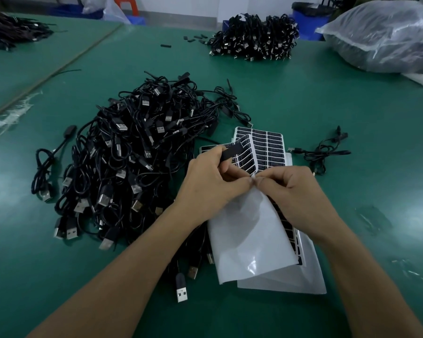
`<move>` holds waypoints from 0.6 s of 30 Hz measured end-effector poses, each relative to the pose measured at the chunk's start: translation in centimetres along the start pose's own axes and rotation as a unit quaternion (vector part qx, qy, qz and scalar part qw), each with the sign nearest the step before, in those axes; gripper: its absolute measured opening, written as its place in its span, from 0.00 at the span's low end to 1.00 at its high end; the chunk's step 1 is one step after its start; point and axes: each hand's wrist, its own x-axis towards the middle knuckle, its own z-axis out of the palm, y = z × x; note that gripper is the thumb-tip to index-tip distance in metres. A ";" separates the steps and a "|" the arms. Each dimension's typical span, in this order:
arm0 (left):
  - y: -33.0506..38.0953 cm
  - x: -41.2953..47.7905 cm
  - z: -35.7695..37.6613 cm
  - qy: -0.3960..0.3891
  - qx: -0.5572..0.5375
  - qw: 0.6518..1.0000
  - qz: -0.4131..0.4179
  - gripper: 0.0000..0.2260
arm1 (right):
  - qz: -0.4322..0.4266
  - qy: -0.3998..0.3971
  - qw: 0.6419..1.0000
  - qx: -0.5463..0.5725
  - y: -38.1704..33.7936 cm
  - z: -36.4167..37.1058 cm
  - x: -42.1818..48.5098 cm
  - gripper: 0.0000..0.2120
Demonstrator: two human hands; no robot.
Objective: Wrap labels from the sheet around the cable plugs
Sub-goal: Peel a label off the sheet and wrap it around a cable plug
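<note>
**Operator:** What lies nearest?

**Technician:** A loose USB connector [182, 290] at 7 o'clock on the desk [352, 106]. Above it is the label sheet [249, 240], curled over so its white backing faces up, with rows of black labels showing along its 3 o'clock edge.

**Operator:** State of the fingers?

**Technician:** Both hands meet at the sheet's upper corner. On the left hand [210, 176], the thumb and forefinger tips are pressed together on that corner, and the other fingers curl round a black plug [231, 152]. The right hand [296, 191] has its fingers [263, 180] curled, with the tips pinching the same corner. I cannot tell whether a label has lifted free.

**Operator:** Where is the plug relative to the pinch?

**Technician:** Just beside it, at 11 o'clock. Its long axis runs from 8 to 2 o'clock and the free end projects toward 2. The left hand already holds it, so the right hand is probably the one to carry a label across. The label's travel would be short, toward 11 o'clock.

**Operator:** Further out?

**Technician:** More flat sheets [271, 147] lie at 12 o'clock, just beyond the plug. The cable pile [132, 152] is at 10 o'clock. A single cable [325, 152] lies at 2 o'clock, well apart. At the far edge there are bundled cables [254, 37] at 12 and a plastic bag [386, 32] at 1 o'clock.
</note>
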 end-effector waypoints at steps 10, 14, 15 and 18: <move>-0.4 0.4 -0.3 0.066 -0.052 0.996 -0.033 0.20 | 0.041 0.032 0.993 -0.104 0.3 -0.9 -0.5 0.12; -0.6 0.6 -0.6 0.114 -0.132 0.983 -0.052 0.20 | 0.101 0.030 0.971 -0.213 0.6 -1.4 -0.6 0.12; -0.6 0.6 -0.5 0.113 -0.136 0.983 -0.051 0.20 | 0.106 0.042 0.969 -0.221 0.3 -1.4 -0.8 0.10; -0.6 0.6 -0.4 0.113 -0.134 0.984 -0.042 0.19 | 0.038 0.107 0.967 -0.226 -0.7 -0.6 -1.1 0.07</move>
